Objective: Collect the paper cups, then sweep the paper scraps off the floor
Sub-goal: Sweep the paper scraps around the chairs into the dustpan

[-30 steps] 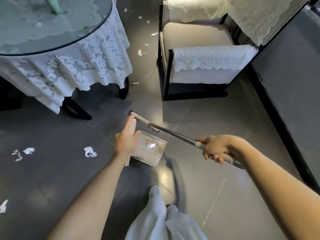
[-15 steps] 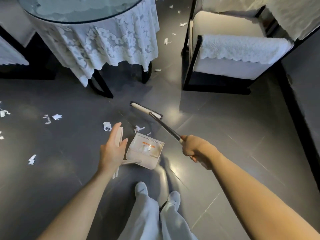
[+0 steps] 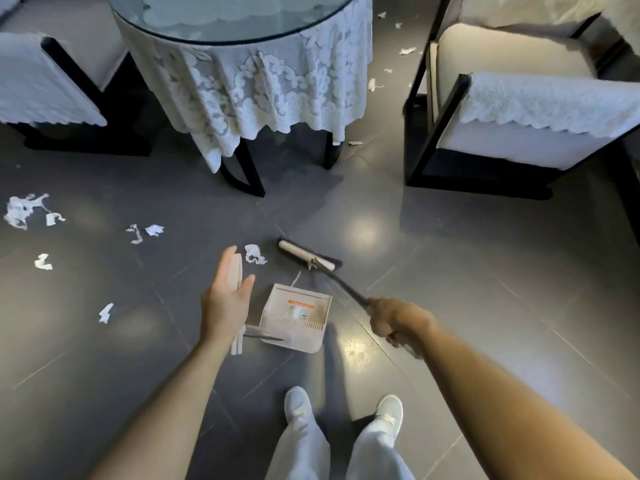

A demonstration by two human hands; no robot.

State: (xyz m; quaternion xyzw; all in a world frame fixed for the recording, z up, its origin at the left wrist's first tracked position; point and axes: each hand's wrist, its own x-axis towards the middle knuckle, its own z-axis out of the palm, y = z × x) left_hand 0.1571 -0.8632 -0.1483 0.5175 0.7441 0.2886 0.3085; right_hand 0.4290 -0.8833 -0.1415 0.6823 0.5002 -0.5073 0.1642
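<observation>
Since no paper cups are in sight, I'd judge that sweeping is the step in hand. The right hand (image 3: 398,322) is clenched round the dark shaft of the broom (image 3: 306,252), whose pale head rests on the grey floor (image 3: 450,271) just beyond the dustpan (image 3: 296,317). The left hand (image 3: 227,299), well apart from the right, steadies the dustpan's upright handle (image 3: 236,271), pinched between the thumb and nearly straight fingers. Next, I reckon, the broom head must get behind the nearest scrap (image 3: 254,254), which lies just beside it, and draw it towards the pan's open mouth. The paper scraps (image 3: 20,209) are white, torn and crumpled, and look light enough to flutter. Most lie scattered to the left, and a few lie far off beside the armchair (image 3: 519,109).
</observation>
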